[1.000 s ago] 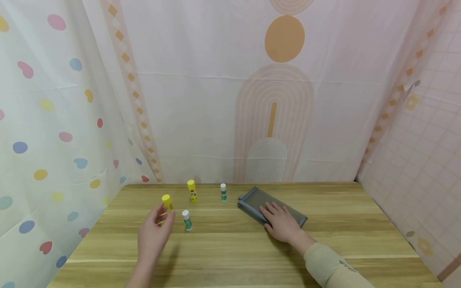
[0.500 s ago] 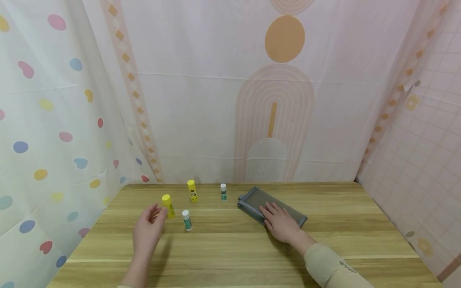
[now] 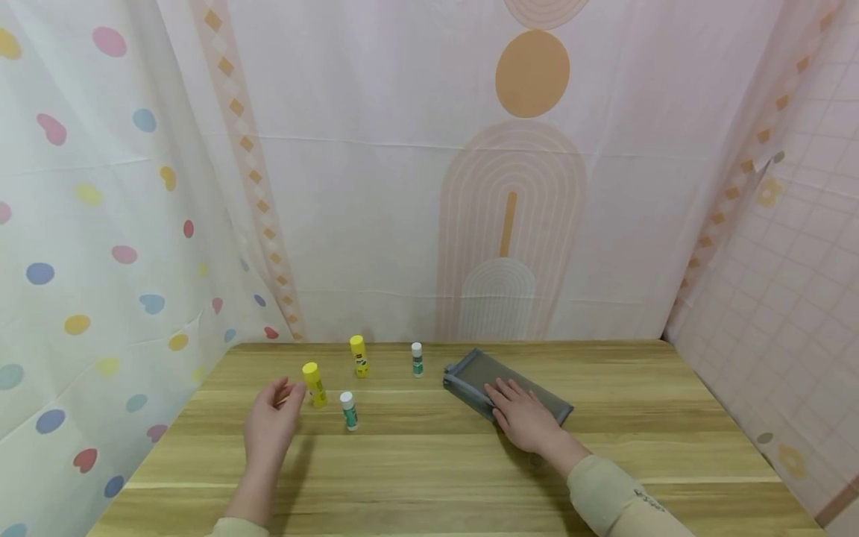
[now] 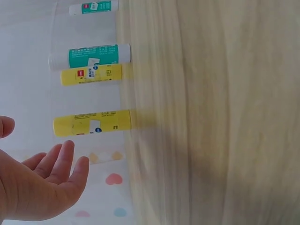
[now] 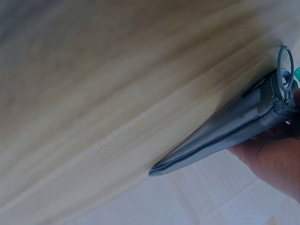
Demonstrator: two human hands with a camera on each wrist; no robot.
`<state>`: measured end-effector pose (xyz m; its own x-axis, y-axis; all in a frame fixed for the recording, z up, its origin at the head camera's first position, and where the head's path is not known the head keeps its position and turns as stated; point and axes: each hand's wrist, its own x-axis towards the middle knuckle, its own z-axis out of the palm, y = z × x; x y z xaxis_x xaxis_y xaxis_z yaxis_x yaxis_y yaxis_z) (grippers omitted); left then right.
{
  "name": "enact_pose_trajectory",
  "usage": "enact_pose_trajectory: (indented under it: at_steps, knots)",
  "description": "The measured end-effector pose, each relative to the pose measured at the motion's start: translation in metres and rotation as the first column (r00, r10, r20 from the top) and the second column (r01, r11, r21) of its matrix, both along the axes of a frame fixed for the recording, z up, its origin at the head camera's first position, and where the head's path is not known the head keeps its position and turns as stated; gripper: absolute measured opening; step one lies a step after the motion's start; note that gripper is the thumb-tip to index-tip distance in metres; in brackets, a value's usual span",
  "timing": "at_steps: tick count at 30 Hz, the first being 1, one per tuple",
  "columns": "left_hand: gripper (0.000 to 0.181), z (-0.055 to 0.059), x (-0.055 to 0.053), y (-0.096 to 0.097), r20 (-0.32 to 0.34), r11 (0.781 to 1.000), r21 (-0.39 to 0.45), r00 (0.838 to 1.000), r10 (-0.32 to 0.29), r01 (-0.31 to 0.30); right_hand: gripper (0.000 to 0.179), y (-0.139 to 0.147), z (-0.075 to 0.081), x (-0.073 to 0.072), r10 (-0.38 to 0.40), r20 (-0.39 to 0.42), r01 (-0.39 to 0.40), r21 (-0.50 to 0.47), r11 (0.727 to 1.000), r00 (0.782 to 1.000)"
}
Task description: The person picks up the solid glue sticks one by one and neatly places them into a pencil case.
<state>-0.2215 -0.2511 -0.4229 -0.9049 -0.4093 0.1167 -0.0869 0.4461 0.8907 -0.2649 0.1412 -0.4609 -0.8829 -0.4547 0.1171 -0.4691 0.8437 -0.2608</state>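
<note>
My left hand (image 3: 271, 425) hovers just left of the front yellow glue stick (image 3: 314, 385), apart from it, fingers loosely bent and holding nothing. That stick stands upright, as does a second yellow glue stick (image 3: 359, 356) behind it. A green glue stick with a white cap (image 3: 349, 412) stands nearest me, and another green one (image 3: 417, 360) is farther back. My right hand (image 3: 526, 418) rests with extended fingers on a grey mesh zipper pouch (image 3: 470, 373) lying flat. The right wrist view shows a ring pull (image 5: 285, 68) at the pouch's end.
A wood-grain table (image 3: 429, 477) carries everything. Behind it hangs a pale patterned curtain (image 3: 376, 224). A dotted curtain (image 3: 134, 335) flanks the left side, and a checked one (image 3: 772, 298) the right.
My left hand has drawn back leftward from the front yellow glue stick, whose lower part now shows. The right hand and the pouch have stayed put.
</note>
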Motion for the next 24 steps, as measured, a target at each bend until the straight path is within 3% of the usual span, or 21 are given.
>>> enact_pose_trajectory:
  at_steps: [11,24]
  knots:
    - [0.071,-0.003,-0.003,-0.002,0.014,1.000,0.015,1.000,0.014,-0.014,0.044,0.001,-0.002,-0.001,0.002,-0.002,-0.002,-0.020,1.000,1.000]
    - [0.063,-0.005,-0.018,-0.005,0.033,1.000,0.023,0.999,0.005,-0.006,0.043,-0.001,0.001,-0.001,0.007,0.008,-0.006,-0.059,0.998,1.000]
